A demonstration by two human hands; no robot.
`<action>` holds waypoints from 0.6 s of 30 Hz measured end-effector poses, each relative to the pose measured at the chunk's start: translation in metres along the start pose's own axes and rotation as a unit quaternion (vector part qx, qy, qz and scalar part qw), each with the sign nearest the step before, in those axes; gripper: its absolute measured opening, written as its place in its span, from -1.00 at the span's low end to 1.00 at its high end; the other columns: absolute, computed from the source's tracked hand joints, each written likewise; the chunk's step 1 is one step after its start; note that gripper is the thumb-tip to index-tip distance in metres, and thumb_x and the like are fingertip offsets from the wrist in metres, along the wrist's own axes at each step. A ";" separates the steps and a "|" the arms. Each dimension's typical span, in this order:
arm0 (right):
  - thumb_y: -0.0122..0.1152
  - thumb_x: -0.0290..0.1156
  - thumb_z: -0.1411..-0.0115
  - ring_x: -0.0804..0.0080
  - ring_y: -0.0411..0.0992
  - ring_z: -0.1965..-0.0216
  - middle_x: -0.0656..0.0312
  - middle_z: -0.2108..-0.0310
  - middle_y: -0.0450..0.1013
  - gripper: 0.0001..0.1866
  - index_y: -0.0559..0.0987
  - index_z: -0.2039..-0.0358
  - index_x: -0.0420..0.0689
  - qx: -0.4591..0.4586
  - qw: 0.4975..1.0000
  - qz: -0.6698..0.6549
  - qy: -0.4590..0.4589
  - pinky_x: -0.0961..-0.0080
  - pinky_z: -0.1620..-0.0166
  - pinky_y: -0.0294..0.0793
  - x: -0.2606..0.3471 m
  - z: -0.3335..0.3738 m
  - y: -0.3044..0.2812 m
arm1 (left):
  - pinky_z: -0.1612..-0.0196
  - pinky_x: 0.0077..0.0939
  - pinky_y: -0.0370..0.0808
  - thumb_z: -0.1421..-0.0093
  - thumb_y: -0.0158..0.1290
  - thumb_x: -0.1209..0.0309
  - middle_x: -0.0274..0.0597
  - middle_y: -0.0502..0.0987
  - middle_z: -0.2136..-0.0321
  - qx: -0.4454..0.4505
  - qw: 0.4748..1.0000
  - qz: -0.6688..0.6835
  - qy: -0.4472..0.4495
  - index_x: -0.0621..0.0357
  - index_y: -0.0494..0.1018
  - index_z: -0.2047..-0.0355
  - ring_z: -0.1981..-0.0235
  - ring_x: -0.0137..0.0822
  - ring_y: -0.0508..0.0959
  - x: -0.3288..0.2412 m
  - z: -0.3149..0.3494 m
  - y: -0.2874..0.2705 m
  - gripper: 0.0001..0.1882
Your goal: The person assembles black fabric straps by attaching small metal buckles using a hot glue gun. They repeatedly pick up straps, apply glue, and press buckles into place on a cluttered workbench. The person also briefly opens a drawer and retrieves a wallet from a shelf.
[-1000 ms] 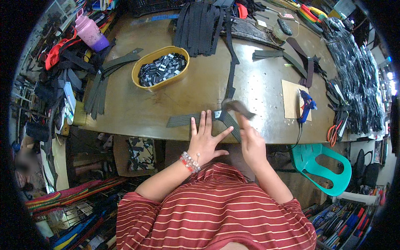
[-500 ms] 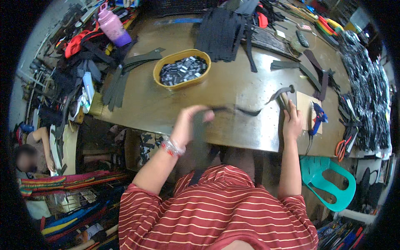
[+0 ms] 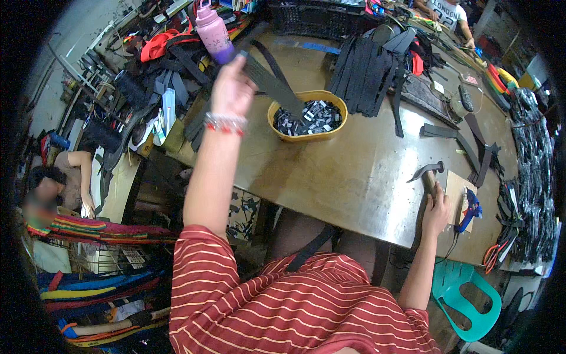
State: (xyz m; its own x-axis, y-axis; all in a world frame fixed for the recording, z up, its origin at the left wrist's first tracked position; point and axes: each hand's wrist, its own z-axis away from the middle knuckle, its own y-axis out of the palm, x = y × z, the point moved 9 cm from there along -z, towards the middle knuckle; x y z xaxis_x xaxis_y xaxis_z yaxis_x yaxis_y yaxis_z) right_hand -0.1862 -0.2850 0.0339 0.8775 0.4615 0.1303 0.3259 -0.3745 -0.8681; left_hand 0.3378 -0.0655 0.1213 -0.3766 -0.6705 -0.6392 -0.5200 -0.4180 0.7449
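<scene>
My left hand (image 3: pixel 233 88) is raised at the far left of the table, its fingers closed on a dark strap (image 3: pixel 274 88). The strap slants down to the right, its lower end over a yellow bowl (image 3: pixel 308 138) of small black and silvery pieces. A thinner dark strip (image 3: pixel 271 62) curves up behind it. At the right, my right hand (image 3: pixel 436 211) grips the wooden handle of a claw hammer (image 3: pixel 432 171), its dark head pointing away from me. Beside that hand, a blue glue gun (image 3: pixel 471 210) lies on a piece of cardboard (image 3: pixel 454 183).
A pink and purple bottle (image 3: pixel 213 32) stands at the back left. Black straps (image 3: pixel 362 76) are heaped at the back; more strips (image 3: pixel 457 138) lie at right. Orange-handled scissors (image 3: pixel 490 256) rest by the edge, above a green chair (image 3: pixel 466 301). Two people are nearby, left and far right.
My left hand has swung forward from the table's near edge toward the bottle, carrying the strap over the bowl. My right hand stays at the hammer. The view has shifted.
</scene>
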 end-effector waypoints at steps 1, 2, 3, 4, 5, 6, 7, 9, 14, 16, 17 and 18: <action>0.19 -0.38 -0.06 0.11 0.38 0.27 0.12 0.30 0.38 -0.50 0.40 -0.06 0.20 0.016 1.000 -0.001 0.001 0.23 0.28 0.38 0.001 0.000 0.002 | 0.20 -0.42 0.50 -0.11 0.09 0.51 -0.18 0.52 0.32 -0.062 0.998 0.012 0.022 0.22 0.42 0.32 0.31 -0.33 0.52 -0.016 -0.025 -0.027 -0.88; 0.18 -0.37 -0.07 0.11 0.38 0.26 0.12 0.29 0.38 -0.50 0.39 -0.07 0.19 0.024 1.000 0.001 0.007 0.24 0.28 0.39 0.000 0.000 0.003 | 0.17 -0.38 0.50 -0.11 0.07 0.53 -0.14 0.52 0.30 -0.039 0.997 0.033 0.059 0.25 0.42 0.30 0.30 -0.30 0.52 -0.033 -0.047 -0.039 -0.86; 0.18 -0.37 -0.07 0.11 0.38 0.25 0.12 0.27 0.38 -0.50 0.39 -0.07 0.19 0.032 0.999 0.014 0.024 0.24 0.27 0.39 -0.002 0.000 0.004 | 0.13 -0.37 0.49 -0.13 0.03 0.52 -0.12 0.52 0.30 -0.093 0.992 0.057 0.059 0.27 0.42 0.29 0.27 -0.25 0.52 -0.040 -0.065 -0.065 -0.86; 0.17 -0.37 -0.07 0.11 0.39 0.25 0.12 0.27 0.38 -0.50 0.39 -0.07 0.19 0.026 0.999 -0.016 0.012 0.23 0.27 0.40 0.000 0.000 0.003 | 0.08 -0.35 0.47 -0.15 0.00 0.51 -0.10 0.52 0.30 -0.077 0.991 0.082 0.067 0.29 0.42 0.27 0.25 -0.20 0.51 -0.044 -0.075 -0.079 -0.86; 0.17 -0.36 -0.07 0.11 0.39 0.25 0.12 0.27 0.38 -0.50 0.39 -0.07 0.20 0.018 0.999 -0.032 0.014 0.23 0.26 0.40 0.000 0.001 0.001 | 0.03 -0.33 0.45 -0.17 -0.03 0.49 -0.10 0.51 0.29 -0.137 0.985 0.067 0.081 0.30 0.41 0.26 0.23 -0.16 0.50 -0.044 -0.076 -0.105 -0.84; 0.17 -0.36 -0.07 0.10 0.39 0.25 0.11 0.27 0.38 -0.50 0.39 -0.07 0.20 0.012 0.999 -0.043 0.014 0.23 0.25 0.40 0.000 0.002 0.001 | 0.01 -0.32 0.43 -0.17 -0.06 0.48 -0.10 0.51 0.27 -0.150 0.986 0.045 0.055 0.30 0.40 0.24 0.21 -0.14 0.49 -0.033 -0.075 -0.117 -0.82; 0.19 -0.34 -0.06 0.09 0.39 0.25 0.11 0.26 0.38 -0.50 0.39 -0.06 0.21 0.016 0.998 -0.044 0.035 0.22 0.24 0.41 -0.003 0.003 0.003 | -0.02 -0.32 0.41 -0.18 -0.08 0.46 -0.11 0.50 0.26 -0.200 0.977 -0.050 0.050 0.30 0.39 0.22 0.19 -0.12 0.48 -0.025 -0.067 -0.129 -0.80; 0.23 -0.33 -0.02 0.15 0.39 0.31 0.16 0.33 0.36 -0.49 0.42 -0.04 0.24 0.007 1.000 0.008 0.027 0.24 0.29 0.40 -0.001 0.004 0.003 | 0.04 -0.39 0.42 -0.16 -0.08 0.44 -0.13 0.50 0.24 -0.272 0.959 -0.079 0.002 0.26 0.38 0.17 0.22 -0.17 0.49 0.017 -0.044 -0.127 -0.76; 0.24 -0.31 -0.01 0.25 0.34 0.31 0.22 0.42 0.31 -0.49 0.44 -0.04 0.23 -0.013 0.999 0.027 0.018 0.31 0.28 0.36 0.004 0.001 -0.001 | 0.43 -0.58 0.48 -0.12 0.05 0.43 -0.22 0.53 0.39 0.147 0.943 -0.292 0.054 0.20 0.44 0.25 0.45 -0.43 0.53 0.180 -0.012 0.092 -0.81; 0.23 -0.32 -0.02 0.25 0.33 0.31 0.22 0.42 0.31 -0.50 0.44 -0.04 0.22 -0.002 0.999 0.034 0.019 0.32 0.27 0.35 0.005 0.000 0.001 | 0.40 -0.53 0.49 -0.11 0.10 0.30 -0.11 0.57 0.46 0.256 0.832 -0.481 -0.103 0.21 0.52 0.38 0.45 -0.33 0.57 0.277 0.010 0.142 -0.78; 0.22 -0.32 -0.02 0.25 0.33 0.31 0.22 0.42 0.31 -0.50 0.44 -0.03 0.20 0.008 0.999 0.029 0.023 0.33 0.28 0.34 0.004 0.000 0.003 | 0.35 -0.45 0.51 -0.07 0.13 0.22 -0.03 0.57 0.45 0.245 0.752 -0.608 -0.071 0.24 0.53 0.39 0.42 -0.23 0.58 0.301 0.012 0.158 -0.71; 0.23 -0.34 0.00 0.24 0.33 0.31 0.21 0.41 0.31 -0.51 0.45 -0.02 0.20 -0.001 0.999 0.028 0.019 0.32 0.27 0.34 0.004 0.000 0.001 | 0.29 -0.37 0.52 -0.04 0.16 0.14 0.04 0.57 0.44 0.259 0.673 -0.693 -0.009 0.26 0.54 0.41 0.39 -0.12 0.59 0.316 0.015 0.176 -0.63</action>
State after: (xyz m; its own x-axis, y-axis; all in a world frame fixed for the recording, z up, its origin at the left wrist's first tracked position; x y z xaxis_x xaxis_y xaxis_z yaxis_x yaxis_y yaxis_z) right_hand -0.1819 -0.2834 0.0335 0.9069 0.4093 0.1004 0.2773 -0.4001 -0.8735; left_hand 0.1161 -0.3422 0.0471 0.7377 0.1519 -0.6578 -0.5773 -0.3630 -0.7314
